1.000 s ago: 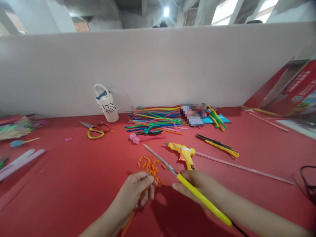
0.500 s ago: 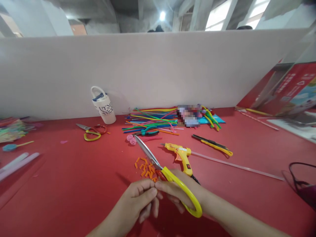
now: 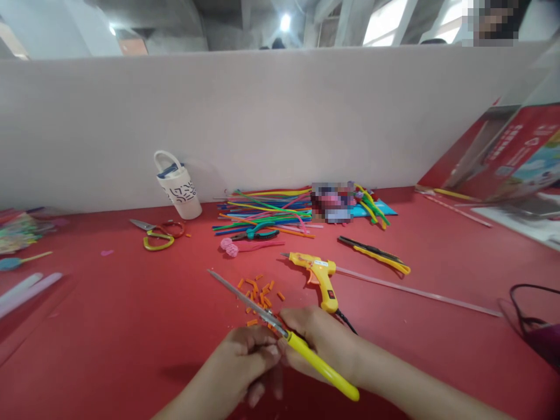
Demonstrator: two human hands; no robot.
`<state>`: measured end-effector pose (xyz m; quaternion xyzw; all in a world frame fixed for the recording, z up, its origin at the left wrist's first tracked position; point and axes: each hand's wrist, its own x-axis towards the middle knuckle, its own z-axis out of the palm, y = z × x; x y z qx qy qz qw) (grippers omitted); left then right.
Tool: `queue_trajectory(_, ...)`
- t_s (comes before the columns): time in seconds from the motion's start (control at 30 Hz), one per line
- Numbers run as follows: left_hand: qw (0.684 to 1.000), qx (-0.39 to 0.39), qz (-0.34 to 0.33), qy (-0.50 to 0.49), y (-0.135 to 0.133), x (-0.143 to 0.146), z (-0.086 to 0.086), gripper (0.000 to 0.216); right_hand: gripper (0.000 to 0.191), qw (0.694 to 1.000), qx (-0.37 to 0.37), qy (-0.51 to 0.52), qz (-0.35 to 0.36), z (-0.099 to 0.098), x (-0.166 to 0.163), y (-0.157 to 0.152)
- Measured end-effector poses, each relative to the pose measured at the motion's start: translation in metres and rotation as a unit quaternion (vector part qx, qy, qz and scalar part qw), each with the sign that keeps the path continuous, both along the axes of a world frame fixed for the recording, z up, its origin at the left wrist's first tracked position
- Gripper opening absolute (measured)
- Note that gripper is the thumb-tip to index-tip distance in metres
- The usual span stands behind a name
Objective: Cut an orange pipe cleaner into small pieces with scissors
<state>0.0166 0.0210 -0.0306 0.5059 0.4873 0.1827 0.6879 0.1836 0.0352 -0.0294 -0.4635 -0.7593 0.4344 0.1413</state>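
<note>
- Hands meet low in the head view, fingertips close together over the red tabletop [image 3: 109, 338]. The left hand [image 3: 245, 361] is curled with fingers pinched inward; what it pinches is too small to tell.
- The right hand [image 3: 319, 344] is wrapped around the yellow handle of the scissors [image 3: 280, 329], forearm running in from the lower right. The blades seem closed and point up and to the left, the tip lying beyond the hands.
- Just past the fingers lies a scatter of short orange pieces [image 3: 258, 291], under and beside the blades.
- To the right of the pieces a yellow glue gun [image 3: 317, 274] lies on its side, nozzle pointing left, its black cord running toward the right wrist.
- A long clear stick [image 3: 415, 291] stretches from behind the gun to the right; a yellow-and-black utility knife [image 3: 376, 255] lies beyond it.
- Farther left, a second pair of scissors [image 3: 153, 236] with yellow loops rests on the table, well apart from the hands.
- Near the wall lies a loose heap of colourful straws [image 3: 266, 213], with green-handled pliers [image 3: 258, 233] in front of it.
- A white handled cup [image 3: 177, 186] stands tilted against the white partition [image 3: 280, 116]; something dark shows at its mouth, unclear what.
- A red printed box [image 3: 516, 154] leans at the far right.
</note>
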Motion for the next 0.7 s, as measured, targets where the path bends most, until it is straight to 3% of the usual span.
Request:
queue_trajectory(0.27,1.0,-0.021,0.001,0.004,0.004,-0.007,0.002,0.027,0.012,0.999,-0.019,0.009,-0.037,0.012,-0.001,0.0)
queue_trajectory(0.53,0.999,-0.032,0.004,-0.006,0.004,-0.006,0.005,0.032,0.013,0.998,-0.044,0.013,-0.047,0.011,0.0,0.002)
queue_trajectory(0.7,0.999,-0.008,0.029,-0.021,0.005,-0.008,0.0,0.03,0.023,0.998,-0.043,0.03,-0.044,0.015,0.003,0.005)
